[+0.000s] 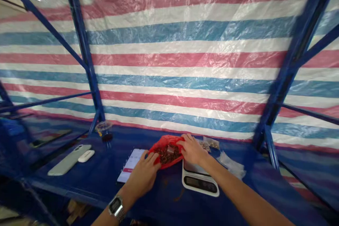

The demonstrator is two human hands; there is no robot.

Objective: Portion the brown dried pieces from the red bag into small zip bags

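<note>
A red plastic bag (164,143) of dark brown dried pieces lies open on the blue table, with a small clear packet inside it. My left hand (143,176), a watch on its wrist, grips the bag's near left edge with curled fingers. My right hand (191,149) holds the bag's right edge, fingers closed on the plastic. Right below that hand stands a white digital kitchen scale (200,180).
A phone with a lit screen (131,164) lies left of the bag. Further left are a grey phone (69,160) and a small white device (86,155). A clear cup (105,129) stands behind. Small filled packets (209,143) and empty clear bags (232,165) lie right. Blue rack posts frame the table.
</note>
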